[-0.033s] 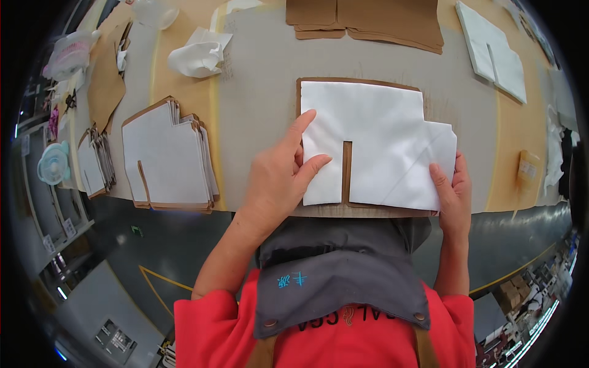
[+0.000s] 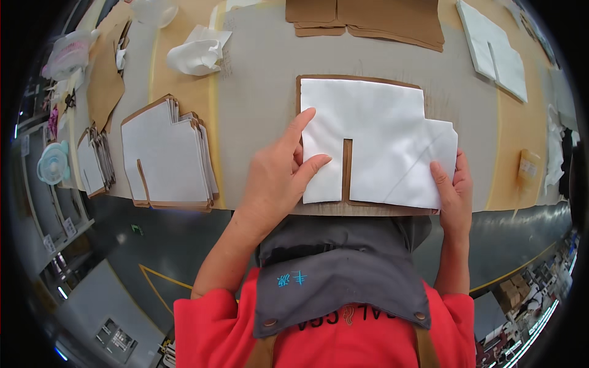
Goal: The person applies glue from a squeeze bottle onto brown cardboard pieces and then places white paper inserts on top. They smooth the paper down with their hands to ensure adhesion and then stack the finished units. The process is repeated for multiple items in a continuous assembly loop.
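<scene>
A white, slotted sheet (image 2: 380, 116), fabric-like with a faint diagonal crease, lies over a brown board (image 2: 362, 80) of nearly the same outline. Brown shows along the top and left edges and through the narrow slot. On the sheet's left edge rests my left hand (image 2: 279, 168), its thumb and index finger spread apart on the white surface; the other fingers are partly hidden. My right hand (image 2: 453, 190) pinches the lower right edge, thumb on top and fingers at the side and underneath.
To the left stands a stack of white-faced brown pieces (image 2: 165, 153), with a smaller stack (image 2: 93, 162) beyond it. Crumpled white material (image 2: 199, 52) lies farther back. Brown boards (image 2: 380, 21) sit at the far side, white slotted pieces (image 2: 491, 49) at far right, a yellowish container (image 2: 528, 165) nearer.
</scene>
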`<control>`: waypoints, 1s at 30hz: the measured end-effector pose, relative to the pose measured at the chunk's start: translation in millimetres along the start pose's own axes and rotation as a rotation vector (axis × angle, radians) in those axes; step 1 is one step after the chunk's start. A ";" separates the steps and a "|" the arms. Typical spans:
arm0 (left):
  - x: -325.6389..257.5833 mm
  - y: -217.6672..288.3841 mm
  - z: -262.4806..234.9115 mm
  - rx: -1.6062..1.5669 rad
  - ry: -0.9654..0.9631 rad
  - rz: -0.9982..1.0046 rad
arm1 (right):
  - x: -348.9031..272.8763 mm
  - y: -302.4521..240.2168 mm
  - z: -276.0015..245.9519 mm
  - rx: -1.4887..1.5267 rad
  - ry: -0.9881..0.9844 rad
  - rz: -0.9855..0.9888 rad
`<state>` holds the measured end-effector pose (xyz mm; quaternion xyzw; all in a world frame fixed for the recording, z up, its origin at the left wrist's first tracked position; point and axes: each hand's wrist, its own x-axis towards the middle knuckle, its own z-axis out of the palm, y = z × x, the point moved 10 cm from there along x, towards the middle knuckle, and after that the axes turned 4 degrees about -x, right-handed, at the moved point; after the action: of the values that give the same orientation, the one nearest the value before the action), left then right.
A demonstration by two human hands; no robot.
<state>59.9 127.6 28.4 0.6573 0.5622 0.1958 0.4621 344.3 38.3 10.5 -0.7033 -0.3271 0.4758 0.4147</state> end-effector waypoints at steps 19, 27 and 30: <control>-4.7 5.8 2.9 0.195 -0.026 0.043 | -2.0 -2.5 -2.2 -0.098 0.034 -0.050; -6.8 10.6 1.2 0.281 0.005 0.091 | -6.9 -13.2 -4.9 -0.259 0.094 -0.182; -9.1 12.5 -3.3 0.305 0.035 0.092 | -10.5 -21.9 -5.6 -0.449 0.117 -0.213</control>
<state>61.7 121.3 42.7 0.7415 0.5627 0.1405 0.3374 344.6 37.5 35.5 -0.7658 -0.4722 0.3034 0.3139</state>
